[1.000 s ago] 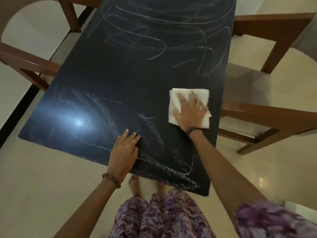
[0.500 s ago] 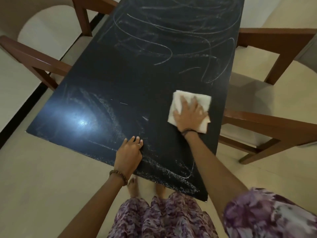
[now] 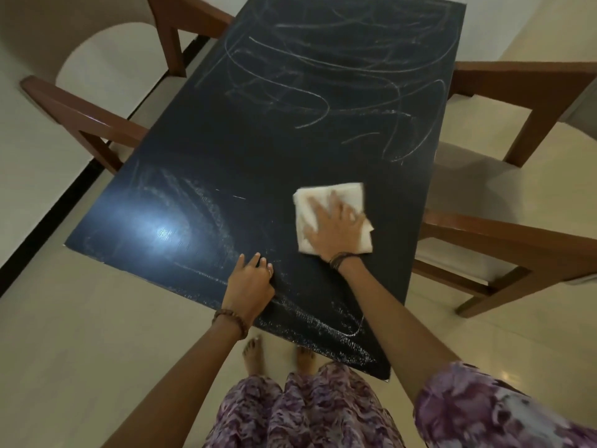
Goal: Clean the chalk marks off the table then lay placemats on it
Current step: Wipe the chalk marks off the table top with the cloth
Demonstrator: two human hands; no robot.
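Black rectangular chalk-scrawled table, folded white paper towel at 3 o'clock under flat spread right hand, left hand resting at 6 o'clock edge, fingers relaxed, brown wooden chairs alongside.

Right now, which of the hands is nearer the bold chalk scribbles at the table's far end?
Right. The right hand presses the white cloth flat, just short of the chalk scribbles. The left hand rests at the table's near edge, farther back.
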